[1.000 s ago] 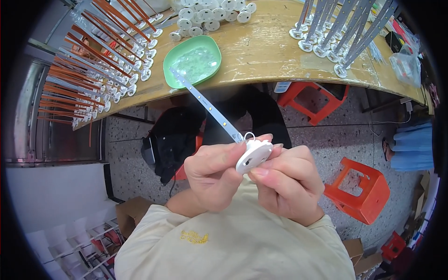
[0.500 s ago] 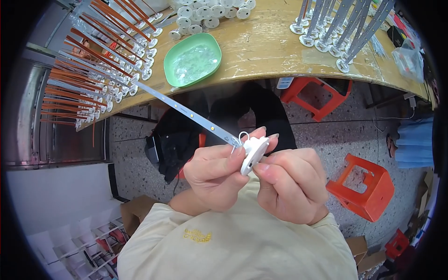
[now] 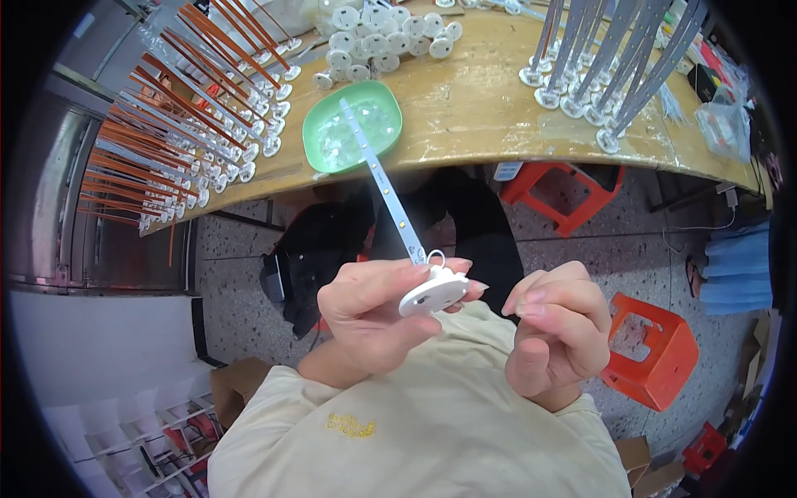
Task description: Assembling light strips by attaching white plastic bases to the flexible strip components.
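Note:
My left hand (image 3: pixel 365 311) grips a white round lamp base (image 3: pixel 433 292) by its rim, with its flat face tilted toward me. From the base an LED strip (image 3: pixel 384 191) slants up and away, its far end over the green bowl. A thin white wire (image 3: pixel 437 256) loops beside the strip's near end. To the right, apart from the base, is my right hand (image 3: pixel 558 328). Its fingers are loosely curled and the thumb stands away from them; I see nothing held there. The green bowl (image 3: pixel 310 148) on the table contains small clear pieces.
On the wooden table (image 3: pixel 473 100), white round bases (image 3: pixel 374 41) are heaped behind the bowl. Upright strips on bases stand at left (image 3: pixel 241 153) and right (image 3: pixel 610 137). Red stools (image 3: pixel 664 365) are on the speckled floor. A plastic bag (image 3: pixel 722 129) lies far right.
My right hand has come off the base and moved right, its fingers loosening. My left hand has turned the base, so its face shows more and the strip points more straight away.

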{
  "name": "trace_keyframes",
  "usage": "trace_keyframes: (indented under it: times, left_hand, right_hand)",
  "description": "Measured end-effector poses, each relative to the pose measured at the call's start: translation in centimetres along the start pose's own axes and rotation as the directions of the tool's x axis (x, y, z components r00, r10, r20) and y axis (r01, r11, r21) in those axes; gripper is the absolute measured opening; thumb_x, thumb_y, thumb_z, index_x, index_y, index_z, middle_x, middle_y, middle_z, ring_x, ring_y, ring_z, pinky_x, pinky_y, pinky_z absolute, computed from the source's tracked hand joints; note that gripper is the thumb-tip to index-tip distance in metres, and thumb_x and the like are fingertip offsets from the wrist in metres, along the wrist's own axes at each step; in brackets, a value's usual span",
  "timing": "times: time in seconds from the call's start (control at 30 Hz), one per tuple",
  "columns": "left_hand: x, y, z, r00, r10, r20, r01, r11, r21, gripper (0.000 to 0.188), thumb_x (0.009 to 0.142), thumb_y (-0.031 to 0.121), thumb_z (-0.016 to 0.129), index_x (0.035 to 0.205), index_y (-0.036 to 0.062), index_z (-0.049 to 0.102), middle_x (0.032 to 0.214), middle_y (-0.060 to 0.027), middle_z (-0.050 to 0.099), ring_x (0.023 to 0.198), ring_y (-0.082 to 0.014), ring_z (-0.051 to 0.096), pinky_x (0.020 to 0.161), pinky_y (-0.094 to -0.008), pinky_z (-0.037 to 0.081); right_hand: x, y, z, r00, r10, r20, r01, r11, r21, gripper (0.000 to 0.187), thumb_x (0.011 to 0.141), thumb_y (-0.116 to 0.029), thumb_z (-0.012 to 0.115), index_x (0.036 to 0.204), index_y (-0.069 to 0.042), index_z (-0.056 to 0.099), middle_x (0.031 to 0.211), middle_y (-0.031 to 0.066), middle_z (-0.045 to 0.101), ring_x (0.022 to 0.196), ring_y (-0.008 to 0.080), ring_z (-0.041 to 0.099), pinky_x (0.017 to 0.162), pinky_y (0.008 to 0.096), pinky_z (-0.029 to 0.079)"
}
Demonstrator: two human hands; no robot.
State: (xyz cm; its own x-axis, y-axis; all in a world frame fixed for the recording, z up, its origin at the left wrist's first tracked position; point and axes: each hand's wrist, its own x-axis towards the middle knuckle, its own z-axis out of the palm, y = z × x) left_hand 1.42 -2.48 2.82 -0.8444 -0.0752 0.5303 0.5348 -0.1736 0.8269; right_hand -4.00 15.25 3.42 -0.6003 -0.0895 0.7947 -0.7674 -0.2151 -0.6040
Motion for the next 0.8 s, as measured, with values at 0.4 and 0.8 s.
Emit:
trace_keyframes:
  times: [0.4,0.8]
  left_hand:
    - [7.4,4.3,-4.1,0.985,0.155,0.072,-0.17,0.867,0.468,0.041,0.101,0.03,0.057,0.106,-0.0104,0.062,0.09,-0.0232,0.071,0.076,-0.0273,0.074,0.066,-0.0359,0.06]
    - [28.3,-0.5,-18.0,0.969,-0.234,0.075,0.167,0.852,0.497,0.033,0.104,0.017,0.052,0.124,-0.0077,0.061,0.103,-0.013,0.069,0.096,-0.0202,0.071,0.082,-0.027,0.059]
  right_hand:
    - [6.8,14.4,1.0,1.0,0.025,-0.009,-0.026,0.938,-0.346,0.007,0.08,0.002,0.072,0.078,0.001,0.066,0.072,0.0114,0.064,0.062,0.0226,0.061,0.055,0.0301,0.048]
    - [7.4,20.5,0.7,0.964,0.234,0.126,-0.135,0.84,-0.525,0.014,0.082,-0.012,0.074,0.078,0.001,0.071,0.071,0.0136,0.068,0.062,0.0248,0.066,0.059,0.0336,0.051]
